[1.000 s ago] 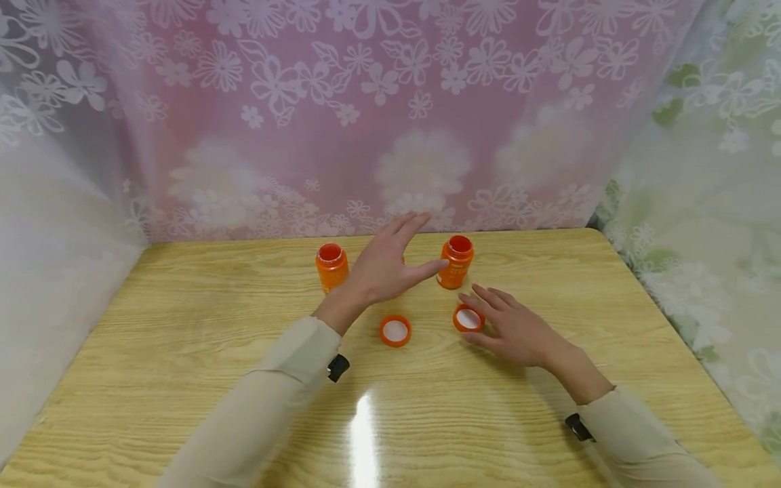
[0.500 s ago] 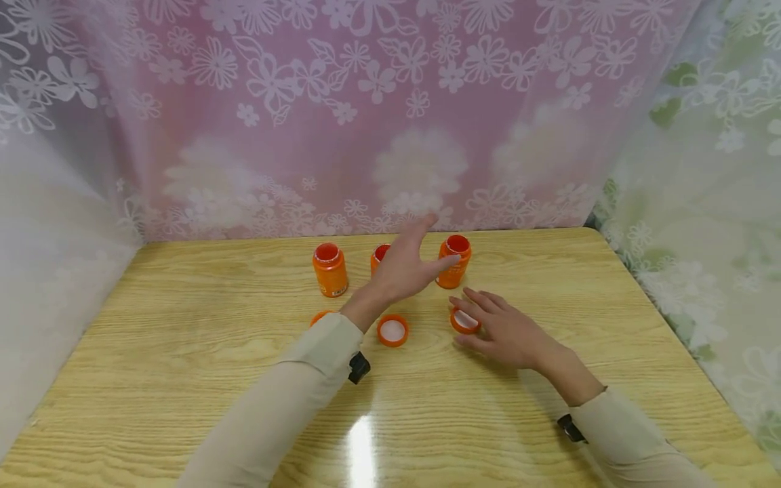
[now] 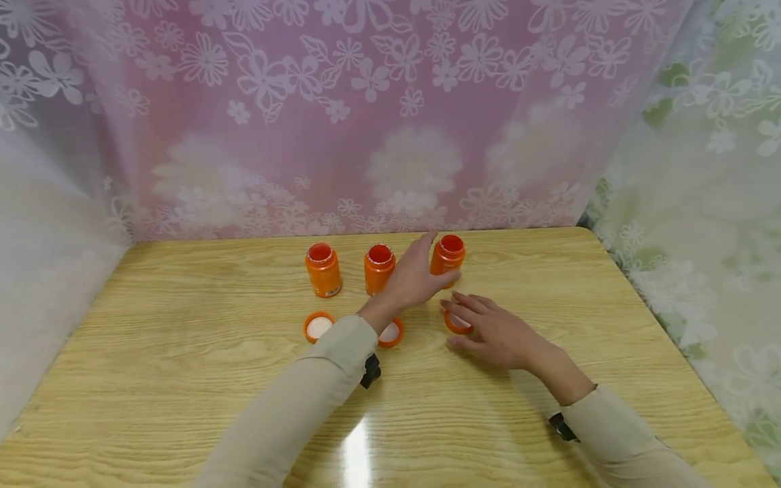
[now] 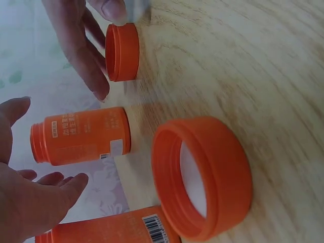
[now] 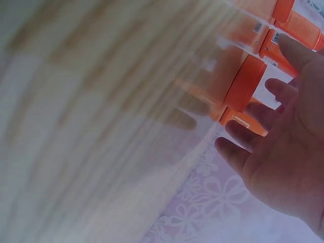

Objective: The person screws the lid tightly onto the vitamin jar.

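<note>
Three orange bottles without caps stand in a row: the left bottle (image 3: 323, 272), the middle bottle (image 3: 376, 272) and the right bottle (image 3: 448, 255). My left hand (image 3: 413, 276) is at the right bottle, thumb and fingers spread around its near side; the left wrist view shows a gap between them. In front lie three orange screw caps, inside up with white liners: left cap (image 3: 310, 328), middle cap (image 3: 396, 333), partly behind my left wrist, and right cap (image 3: 451, 327). Over the right cap is my right hand (image 3: 503, 332), its fingers spread loosely about it; contact is unclear.
The bottles and caps stand on a wood-grain table (image 3: 183, 352). A pink floral curtain (image 3: 305, 135) hangs along its back edge, with pale floral cloth (image 3: 702, 203) on the right side.
My left hand has moved right and slightly down toward the right bottle, uncovering the middle bottle and left cap. The right hand keeps about its place over the right cap.
</note>
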{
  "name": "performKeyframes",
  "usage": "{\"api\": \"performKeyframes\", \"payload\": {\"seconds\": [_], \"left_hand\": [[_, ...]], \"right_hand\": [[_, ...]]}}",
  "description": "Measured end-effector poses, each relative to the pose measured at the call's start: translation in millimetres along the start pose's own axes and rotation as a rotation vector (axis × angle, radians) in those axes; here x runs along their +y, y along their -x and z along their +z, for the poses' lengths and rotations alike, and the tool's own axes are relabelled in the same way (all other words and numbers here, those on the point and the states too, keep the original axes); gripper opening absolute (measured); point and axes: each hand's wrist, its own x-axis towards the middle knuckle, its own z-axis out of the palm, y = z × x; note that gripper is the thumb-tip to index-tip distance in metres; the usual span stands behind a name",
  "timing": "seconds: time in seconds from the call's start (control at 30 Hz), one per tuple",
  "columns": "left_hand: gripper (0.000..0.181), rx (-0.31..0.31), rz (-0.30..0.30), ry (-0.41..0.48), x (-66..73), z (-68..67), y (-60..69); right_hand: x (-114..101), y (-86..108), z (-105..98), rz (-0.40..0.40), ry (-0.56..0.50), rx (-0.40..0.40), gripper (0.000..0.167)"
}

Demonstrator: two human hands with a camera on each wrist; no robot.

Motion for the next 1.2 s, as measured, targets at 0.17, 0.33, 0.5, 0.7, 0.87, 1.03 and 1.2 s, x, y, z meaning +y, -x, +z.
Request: {"api": "performKeyframes", "payload": {"seconds": [0.17, 0.33, 0.5, 0.7, 0.87, 1.03, 1.2], "left_hand": [[0.086, -0.008, -0.032, -0.012, -3.4, 5.6, -6.6], [0.088, -0.015, -0.067, 0.003, -8.7, 12.6, -14.6], [0.088, -0.023, -0.078, 0.05, -15.4, 19.2, -20.9], [0.086, 0.005, -0.069, 0.107, -21.5, 22.9, -29.2], [0.086, -0.002, -0.058, 0.169, -25.2, 27.2, -35.5], [0.077, -0.004, -0.032, 0.22, -28.0, 29.9, -39.6], [0.07, -0.011, -0.029, 0.254, -30.7, 31.2, -42.5]], "right_hand": [[0.9, 0.3, 0.0, -0.003, -0.01, 0.005, 0.063], [2.1, 0.9, 0.8, 0.006, -0.003, -0.013, 0.062], [2.5, -0.2, 0.7, 0.001, 0.008, -0.028, 0.061], [-1.5, -3.1, -3.1, -0.012, 0.025, -0.014, 0.057], [-4.2, -5.2, -2.9, 0.015, 0.031, -0.037, 0.059], [-3.7, -5.9, -1.2, 0.015, 0.033, -0.047, 0.06], [-2.1, -6.6, -1.1, 0.018, 0.036, -0.041, 0.059]]}}
